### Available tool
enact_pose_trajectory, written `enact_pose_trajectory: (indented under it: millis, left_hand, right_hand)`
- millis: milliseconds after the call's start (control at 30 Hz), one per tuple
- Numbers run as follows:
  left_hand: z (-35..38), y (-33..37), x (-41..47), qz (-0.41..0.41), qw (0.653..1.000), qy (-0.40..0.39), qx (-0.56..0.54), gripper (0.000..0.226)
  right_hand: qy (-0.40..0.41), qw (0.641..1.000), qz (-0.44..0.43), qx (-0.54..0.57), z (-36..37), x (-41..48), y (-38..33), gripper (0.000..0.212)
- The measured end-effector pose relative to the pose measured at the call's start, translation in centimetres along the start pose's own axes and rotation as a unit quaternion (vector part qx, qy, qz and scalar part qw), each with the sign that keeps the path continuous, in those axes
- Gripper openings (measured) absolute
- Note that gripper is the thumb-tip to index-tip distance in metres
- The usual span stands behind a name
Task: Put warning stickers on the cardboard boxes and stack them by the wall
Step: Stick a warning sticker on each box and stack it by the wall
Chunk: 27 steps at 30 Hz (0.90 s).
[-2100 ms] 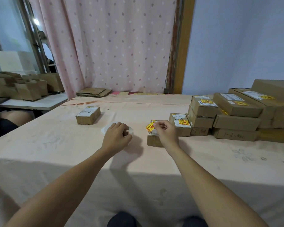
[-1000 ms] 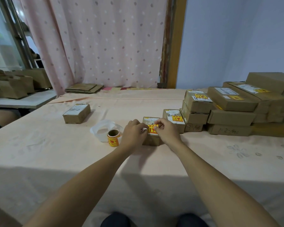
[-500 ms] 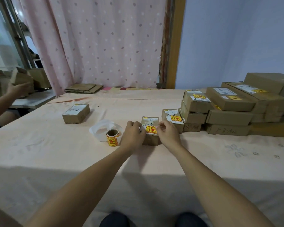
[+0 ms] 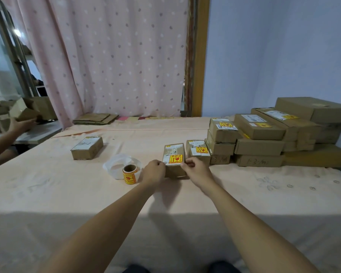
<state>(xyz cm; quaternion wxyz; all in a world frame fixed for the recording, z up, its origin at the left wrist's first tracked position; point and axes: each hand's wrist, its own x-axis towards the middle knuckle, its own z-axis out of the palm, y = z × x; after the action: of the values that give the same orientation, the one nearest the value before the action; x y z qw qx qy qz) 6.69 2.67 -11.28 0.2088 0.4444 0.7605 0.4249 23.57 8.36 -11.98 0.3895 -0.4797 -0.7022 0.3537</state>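
A small cardboard box [image 4: 174,152] stands mid-table with a yellow warning sticker [image 4: 175,159] flat on its near top edge. My left hand [image 4: 154,172] presses against the box's left side and my right hand [image 4: 195,170] against its right side, fingers curled at the sticker's corners. The sticker roll [image 4: 129,173] stands upright just left of my left hand, its white backing strip [image 4: 118,164] looped behind it. A stickered box [image 4: 198,151] sits right of the held one. An unstickered box [image 4: 87,147] lies farther left.
Stacked stickered boxes [image 4: 260,134] fill the right side by the blue wall [image 4: 274,56]. Flattened cardboard [image 4: 95,118] lies at the table's far edge under the pink curtain. Another person's hand [image 4: 22,123] holds a box at a side table on the left.
The sticker went from my right fingers onto the box top; both hands pressed it down and now sit at the box's sides. My left hand released the roll. The other person's hand appeared.
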Motion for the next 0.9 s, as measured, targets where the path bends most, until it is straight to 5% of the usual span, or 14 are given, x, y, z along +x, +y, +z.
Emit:
enact_pose_trajectory:
  millis: [333, 900]
  left_hand:
    - [2.1, 2.7, 0.9, 0.049, 0.977, -0.005, -0.205, 0.027]
    - [7.9, 7.1, 1.7, 0.099, 0.972, -0.079, -0.199, 0.038]
  right_hand:
    - [0.088, 0.996, -0.025, 0.008, -3.0, 0.9, -0.5, 0.023]
    - [0.142, 0.988, 0.019, -0.06, -5.3, 3.1, 3.5, 0.051]
